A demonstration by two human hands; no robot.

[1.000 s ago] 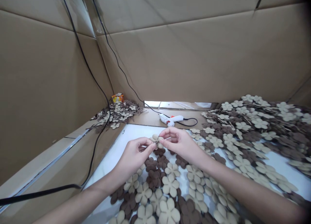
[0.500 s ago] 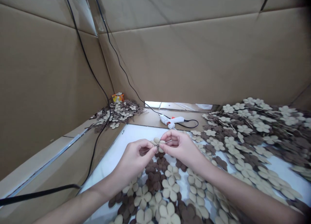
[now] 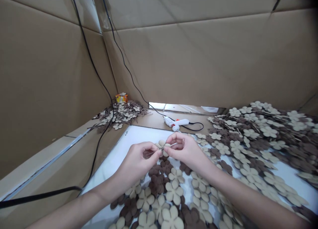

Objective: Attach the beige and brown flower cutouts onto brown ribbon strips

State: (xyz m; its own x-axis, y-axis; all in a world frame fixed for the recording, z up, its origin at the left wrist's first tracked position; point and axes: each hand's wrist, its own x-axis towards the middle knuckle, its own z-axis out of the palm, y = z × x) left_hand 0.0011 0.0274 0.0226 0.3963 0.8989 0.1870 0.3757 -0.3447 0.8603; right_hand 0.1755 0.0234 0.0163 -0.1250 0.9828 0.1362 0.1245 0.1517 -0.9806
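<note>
A beige five-petal flower (image 3: 162, 144) is held up between my two hands above the white board (image 3: 139, 136). My left hand (image 3: 142, 157) pinches its left side, thumb against fingers. On the other side my right hand (image 3: 184, 148) grips the flower between thumb and fingertips. A thin cord or strip runs across the flower between the hands; its ends are partly hidden by my fingers. Below my hands lie beige flowers (image 3: 174, 192) and dark brown flowers (image 3: 157, 184), overlapping on the board.
A white glue gun (image 3: 182, 122) with a black cable lies behind my hands. A large flower pile (image 3: 250, 133) spreads at right; a smaller pile (image 3: 124, 113) sits back left beside an orange packet (image 3: 121, 98). Cardboard walls (image 3: 186, 63) rise behind, and a black cable (image 3: 93, 68) hangs at left.
The view has shifted slightly. My hands keep nearly the same pose, both still pinching the flower, and the cord end by my right fingers shows less clearly.
</note>
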